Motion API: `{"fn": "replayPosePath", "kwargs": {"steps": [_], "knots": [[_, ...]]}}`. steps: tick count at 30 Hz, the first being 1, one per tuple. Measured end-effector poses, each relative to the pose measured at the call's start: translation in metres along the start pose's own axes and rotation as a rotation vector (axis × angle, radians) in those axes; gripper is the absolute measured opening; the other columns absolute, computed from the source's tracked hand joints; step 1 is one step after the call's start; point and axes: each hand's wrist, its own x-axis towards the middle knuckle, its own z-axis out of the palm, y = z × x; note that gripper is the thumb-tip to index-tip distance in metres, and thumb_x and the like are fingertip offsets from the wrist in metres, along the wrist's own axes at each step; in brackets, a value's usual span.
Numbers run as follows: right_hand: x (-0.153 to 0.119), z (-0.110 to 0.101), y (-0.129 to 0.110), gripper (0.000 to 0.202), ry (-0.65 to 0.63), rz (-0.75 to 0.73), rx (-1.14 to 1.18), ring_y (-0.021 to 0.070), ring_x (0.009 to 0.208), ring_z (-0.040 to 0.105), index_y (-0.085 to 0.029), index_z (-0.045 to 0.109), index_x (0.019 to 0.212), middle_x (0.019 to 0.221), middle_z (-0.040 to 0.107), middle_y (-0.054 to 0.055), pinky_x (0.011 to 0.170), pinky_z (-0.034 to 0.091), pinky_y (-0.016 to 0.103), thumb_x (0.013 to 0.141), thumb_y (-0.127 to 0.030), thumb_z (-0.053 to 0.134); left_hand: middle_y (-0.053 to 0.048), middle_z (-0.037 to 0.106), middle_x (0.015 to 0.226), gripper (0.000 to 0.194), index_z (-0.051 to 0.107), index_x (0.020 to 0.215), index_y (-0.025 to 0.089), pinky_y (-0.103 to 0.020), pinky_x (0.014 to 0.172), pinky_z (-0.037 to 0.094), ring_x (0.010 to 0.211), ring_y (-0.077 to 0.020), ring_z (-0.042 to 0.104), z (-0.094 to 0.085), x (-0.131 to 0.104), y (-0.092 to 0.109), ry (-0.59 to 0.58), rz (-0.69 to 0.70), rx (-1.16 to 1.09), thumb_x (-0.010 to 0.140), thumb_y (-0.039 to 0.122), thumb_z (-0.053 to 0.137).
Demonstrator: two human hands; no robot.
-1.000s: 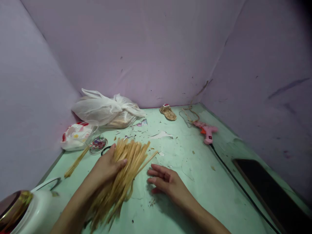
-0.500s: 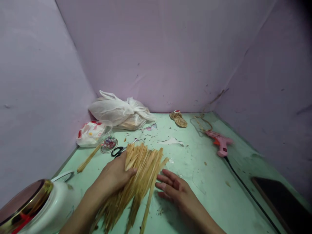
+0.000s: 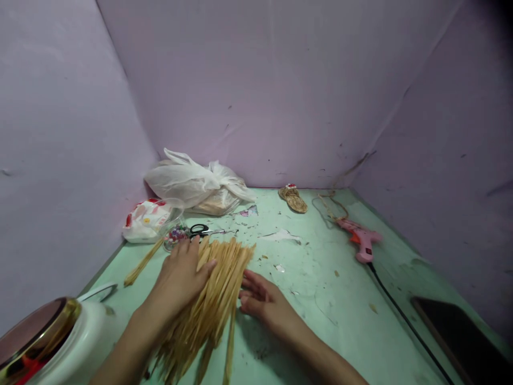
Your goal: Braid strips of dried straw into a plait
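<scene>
A spread bundle of flat, straw-coloured strips lies on the pale green table in front of me. My left hand rests along the bundle's upper left side, thumb apart from the fingers and over the strips. On the right side, my right hand is at the edge of the strips, its fingers loosely curved and apart, holding nothing. Black-handled scissors lie just beyond the left fingertips, beside a clear round container of coloured beads.
At the back are a white plastic bag and a small woven slipper. A pink glue gun with a black cord and a dark phone lie right. Left are a white-and-red packet, a thin straw bundle and a white jar.
Both hands and the strips have shifted left. My left hand has spread more flatly along the strips. The scissors now lie farther back, with their handles fully visible.
</scene>
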Motion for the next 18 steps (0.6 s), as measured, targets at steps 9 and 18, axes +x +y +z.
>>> {"fn": "replayPosePath", "kwargs": {"steps": [9, 18], "knots": [[0.018, 0.018, 0.002, 0.026, -0.039, 0.072, -0.065, 0.0126, 0.062, 0.056, -0.014, 0.067, 0.075, 0.072, 0.065, 0.004, 0.059, 0.040, 0.024, 0.050, -0.011, 0.059, -0.007, 0.062, 0.106, 0.031, 0.057, 0.104, 0.018, -0.033, 0.086, 0.041, 0.100, -0.0221, 0.055, -0.028, -0.033, 0.042, 0.264, 0.160, 0.075, 0.080, 0.032, 0.045], [-0.020, -0.045, 0.000, 0.023, 0.336, 0.023, 0.127, 0.0117, 0.054, 0.056, -0.014, 0.062, 0.065, 0.065, 0.063, 0.003, 0.058, 0.047, 0.028, 0.050, -0.021, 0.076, -0.010, 0.067, 0.075, 0.023, 0.061, 0.073, 0.017, -0.029, 0.057, 0.036, 0.069, -0.0220, 0.061, 0.023, -0.031, 0.063, -0.185, -0.077, 0.266, 0.080, 0.026, 0.041]]}}
